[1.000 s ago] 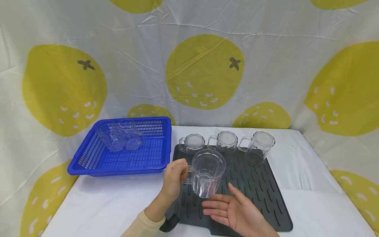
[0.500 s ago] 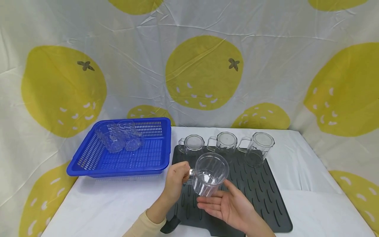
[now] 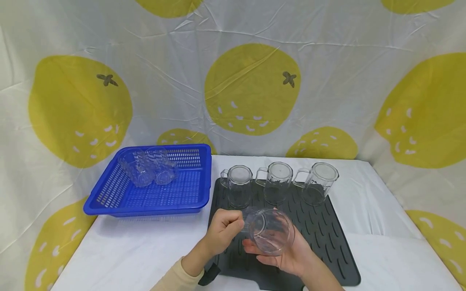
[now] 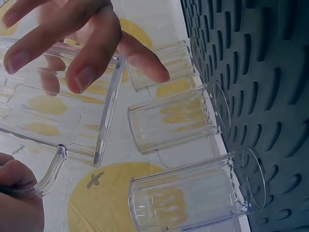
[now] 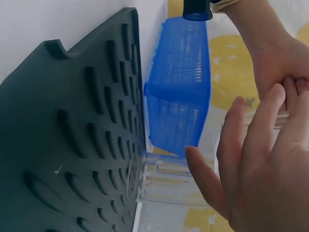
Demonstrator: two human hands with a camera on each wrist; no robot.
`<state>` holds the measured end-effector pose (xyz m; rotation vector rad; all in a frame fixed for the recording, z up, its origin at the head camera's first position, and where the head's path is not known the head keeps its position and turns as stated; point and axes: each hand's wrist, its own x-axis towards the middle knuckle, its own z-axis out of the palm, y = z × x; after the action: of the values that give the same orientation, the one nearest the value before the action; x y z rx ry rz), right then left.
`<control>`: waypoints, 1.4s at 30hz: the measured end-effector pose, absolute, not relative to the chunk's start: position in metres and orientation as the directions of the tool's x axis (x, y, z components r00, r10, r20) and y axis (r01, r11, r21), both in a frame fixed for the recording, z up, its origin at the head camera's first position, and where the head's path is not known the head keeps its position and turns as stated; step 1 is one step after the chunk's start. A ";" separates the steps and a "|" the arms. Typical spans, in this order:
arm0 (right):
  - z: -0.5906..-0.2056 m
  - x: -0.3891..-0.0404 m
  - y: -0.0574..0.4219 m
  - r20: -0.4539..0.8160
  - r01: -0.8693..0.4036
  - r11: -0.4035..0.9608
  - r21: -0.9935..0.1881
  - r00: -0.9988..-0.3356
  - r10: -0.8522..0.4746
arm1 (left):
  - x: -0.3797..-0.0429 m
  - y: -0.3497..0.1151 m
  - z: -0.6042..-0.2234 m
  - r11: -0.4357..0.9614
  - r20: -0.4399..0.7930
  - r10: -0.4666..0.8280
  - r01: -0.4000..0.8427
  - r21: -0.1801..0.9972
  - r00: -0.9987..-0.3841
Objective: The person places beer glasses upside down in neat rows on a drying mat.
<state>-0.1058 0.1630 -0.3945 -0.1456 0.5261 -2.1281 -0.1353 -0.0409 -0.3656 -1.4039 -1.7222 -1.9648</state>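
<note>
A clear glass mug (image 3: pixel 272 234) is held over the front of the dark drying mat (image 3: pixel 327 250), tipped so that a round end faces the head camera. My left hand (image 3: pixel 223 229) grips its handle with the fingers curled in. From the right, my right hand (image 3: pixel 300 256) cradles the mug's body, thumb behind and fingers beneath. The left wrist view shows the right hand's bent fingers (image 4: pixel 87 72) over the mug's wall (image 4: pixel 63 113). In the right wrist view, the back of my right hand (image 5: pixel 275 169) hides most of the mug.
Three clear mugs, the left (image 3: pixel 240 188), middle (image 3: pixel 278 184) and right (image 3: pixel 320 184), stand upside down along the mat's back edge, handles to the left. A blue basket (image 3: pixel 153 212) at the left holds clear mugs (image 3: pixel 142 173). A patterned cloth (image 3: pixel 327 81) hangs behind.
The held mug has turned from mouth-up to tipped over, lower and slightly right. My right hand has moved from beneath it to around its body. The left hand has kept the handle, rotating.
</note>
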 end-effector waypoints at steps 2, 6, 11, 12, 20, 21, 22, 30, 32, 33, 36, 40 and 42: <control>-0.392 -0.107 0.162 -0.119 0.767 -0.479 -0.427 -0.573 -0.811 | -0.137 -0.040 -0.371 -0.311 0.732 0.455 0.679 0.664 -0.507; -0.388 -0.108 0.161 -0.158 0.761 -0.494 -0.420 -0.598 -0.786 | -0.142 -0.040 -0.385 -0.286 0.748 0.482 0.725 0.626 -0.456; -0.387 -0.108 0.165 -0.135 0.729 -0.516 -0.450 -0.627 -0.767 | -0.145 -0.042 -0.388 -0.172 0.772 0.439 0.800 0.575 -0.460; -0.386 -0.108 0.166 -0.133 0.718 -0.514 -0.470 -0.633 -0.763 | -0.146 -0.043 -0.386 -0.146 0.776 0.422 0.810 0.568 -0.468; -0.379 -0.105 0.174 -0.168 0.548 -0.500 -0.670 -0.769 -0.617 | -0.146 -0.058 -0.381 -0.065 0.729 0.248 0.740 0.670 -0.638; -0.379 -0.104 0.175 -0.159 0.525 -0.493 -0.694 -0.780 -0.605 | -0.146 -0.060 -0.381 -0.069 0.721 0.236 0.729 0.681 -0.652; -0.380 -0.104 0.176 -0.140 0.502 -0.486 -0.715 -0.785 -0.604 | -0.146 -0.062 -0.381 -0.079 0.713 0.227 0.717 0.693 -0.664; -0.379 -0.103 0.180 0.032 0.265 -0.461 -0.847 -0.839 -0.543 | -0.146 -0.071 -0.383 -0.119 0.682 0.201 0.673 0.730 -0.703; -0.378 -0.103 0.180 0.058 0.206 -0.445 -0.871 -0.858 -0.511 | -0.147 -0.072 -0.384 -0.127 0.674 0.206 0.663 0.737 -0.710; -0.377 -0.103 0.179 0.067 0.185 -0.438 -0.880 -0.864 -0.499 | -0.147 -0.072 -0.385 -0.133 0.669 0.211 0.657 0.742 -0.713; -0.375 -0.104 0.177 0.129 0.102 -0.423 -0.900 -0.867 -0.482 | -0.147 -0.074 -0.387 -0.133 0.645 0.227 0.633 0.763 -0.730; -0.372 -0.103 0.175 0.216 -0.003 -0.409 -0.912 -0.853 -0.474 | -0.146 -0.076 -0.391 -0.112 0.586 0.255 0.578 0.808 -0.769; -0.372 -0.103 0.175 0.244 -0.042 -0.398 -0.917 -0.846 -0.474 | -0.146 -0.076 -0.392 -0.109 0.557 0.269 0.549 0.828 -0.786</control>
<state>-0.1027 0.1747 -0.3717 -0.7017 1.5411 -2.3183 -0.1463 -0.0763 -0.3924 -0.9153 -1.9453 -1.9968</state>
